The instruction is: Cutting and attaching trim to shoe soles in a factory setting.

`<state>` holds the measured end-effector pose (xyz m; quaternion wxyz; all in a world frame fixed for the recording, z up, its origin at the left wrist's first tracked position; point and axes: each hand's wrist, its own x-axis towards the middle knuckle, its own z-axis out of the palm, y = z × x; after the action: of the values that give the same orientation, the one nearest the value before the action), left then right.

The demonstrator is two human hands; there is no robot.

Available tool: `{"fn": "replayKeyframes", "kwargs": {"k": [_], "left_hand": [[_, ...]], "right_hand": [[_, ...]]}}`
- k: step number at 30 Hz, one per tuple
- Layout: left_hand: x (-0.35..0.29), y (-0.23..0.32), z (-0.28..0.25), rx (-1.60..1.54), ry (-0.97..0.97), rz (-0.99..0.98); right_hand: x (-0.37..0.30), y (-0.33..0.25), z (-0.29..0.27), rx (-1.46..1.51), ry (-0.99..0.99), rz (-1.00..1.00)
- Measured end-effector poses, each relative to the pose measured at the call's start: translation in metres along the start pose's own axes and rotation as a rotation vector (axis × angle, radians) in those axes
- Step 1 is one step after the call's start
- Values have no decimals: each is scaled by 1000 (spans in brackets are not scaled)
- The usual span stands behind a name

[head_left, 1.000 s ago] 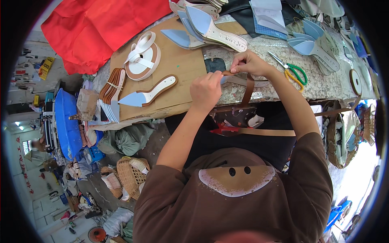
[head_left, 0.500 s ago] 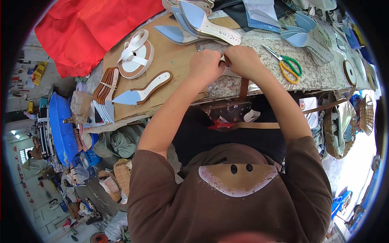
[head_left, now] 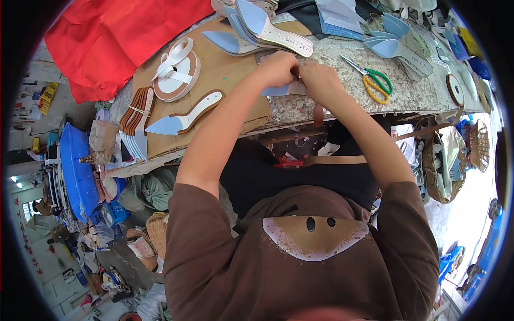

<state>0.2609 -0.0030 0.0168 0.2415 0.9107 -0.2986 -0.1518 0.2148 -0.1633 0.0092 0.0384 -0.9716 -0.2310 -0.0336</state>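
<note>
My left hand (head_left: 278, 68) and my right hand (head_left: 320, 80) meet over the worktable's near edge, fingers closed and pinching close together. Below them shows part of a blue-and-white shoe insole (head_left: 277, 91), its far side covered by my hands. A narrow brown strip (head_left: 318, 114) hangs from under my right hand over the table edge. The exact pinch is hidden by my knuckles. To the left, a brown-edged insole (head_left: 184, 116) lies on cardboard (head_left: 235, 85). Just beyond my hands rests a stack of pale insoles (head_left: 267, 33).
Scissors (head_left: 372, 83) with green and yellow handles lie right of my hands. Left are a white tape roll (head_left: 176, 80), a banded insole bundle (head_left: 136, 122) and red material (head_left: 123, 43). More insoles (head_left: 399, 51) lie far right, near a strip roll (head_left: 455, 90).
My left hand has turned and shifted slightly farther away, baring the insole's blue part beneath it. My right hand stays close beside it. The whole view has shifted a little.
</note>
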Motion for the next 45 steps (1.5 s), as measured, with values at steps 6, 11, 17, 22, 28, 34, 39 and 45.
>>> {"fn": "replayKeyframes", "kwargs": {"k": [6,11,17,22,28,34,39,45], "left_hand": [[-6,10,9,263,26,74],[-23,41,29,499,40,82],[-24,37,32,434,149,56],[-16,45,35,523,105,101],[-15,45,46,313,108,33],[-5,55,45,214,183,122],[19,71,64,319,49,105],[-24,93,49,229,134,201]], "right_hand": [[-16,33,-13,-5,-100,-190],[-19,36,-12,-8,-98,-255],[-36,53,-10,39,-24,-298],[-41,66,-8,-31,57,-325],[-41,65,-11,-18,63,-409],[-56,122,3,199,204,-458],[-59,126,15,589,190,-342],[-83,121,-37,679,-6,-36]]}}
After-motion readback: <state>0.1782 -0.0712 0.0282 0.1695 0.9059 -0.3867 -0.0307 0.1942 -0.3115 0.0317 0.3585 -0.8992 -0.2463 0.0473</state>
